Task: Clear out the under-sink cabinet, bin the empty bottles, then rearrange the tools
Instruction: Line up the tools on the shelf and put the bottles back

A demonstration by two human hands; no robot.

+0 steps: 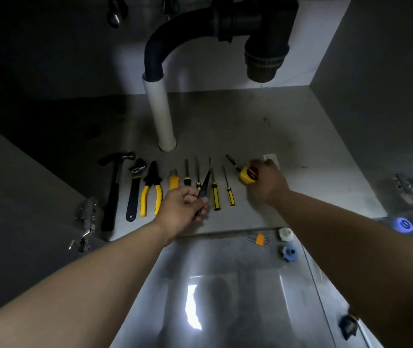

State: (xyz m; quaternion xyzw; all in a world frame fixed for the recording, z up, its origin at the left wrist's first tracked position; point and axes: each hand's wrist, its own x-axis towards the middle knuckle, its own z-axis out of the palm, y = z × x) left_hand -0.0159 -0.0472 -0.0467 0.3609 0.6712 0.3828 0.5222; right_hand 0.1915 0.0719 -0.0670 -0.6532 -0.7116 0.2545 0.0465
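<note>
Head view: the tools lie in a row on the cabinet floor (300,146), with the hammer (112,192), wrench (135,187) and yellow pliers (151,187) at the left, then the screwdrivers (215,194). The left hand (179,209) grips a dark pointed tool (205,183) over the screwdrivers. The right hand (267,183) curls round the yellow tape measure (246,175) at the row's right end.

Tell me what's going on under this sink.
A person is laying tools in a row on the cabinet floor. The left hand holds a slim dark tool above the screwdrivers. The right hand grips the tape measure at the row's right end. The hammer, wrench and pliers lie at the left. A set of hex keys lies outside the cabinet.
</note>
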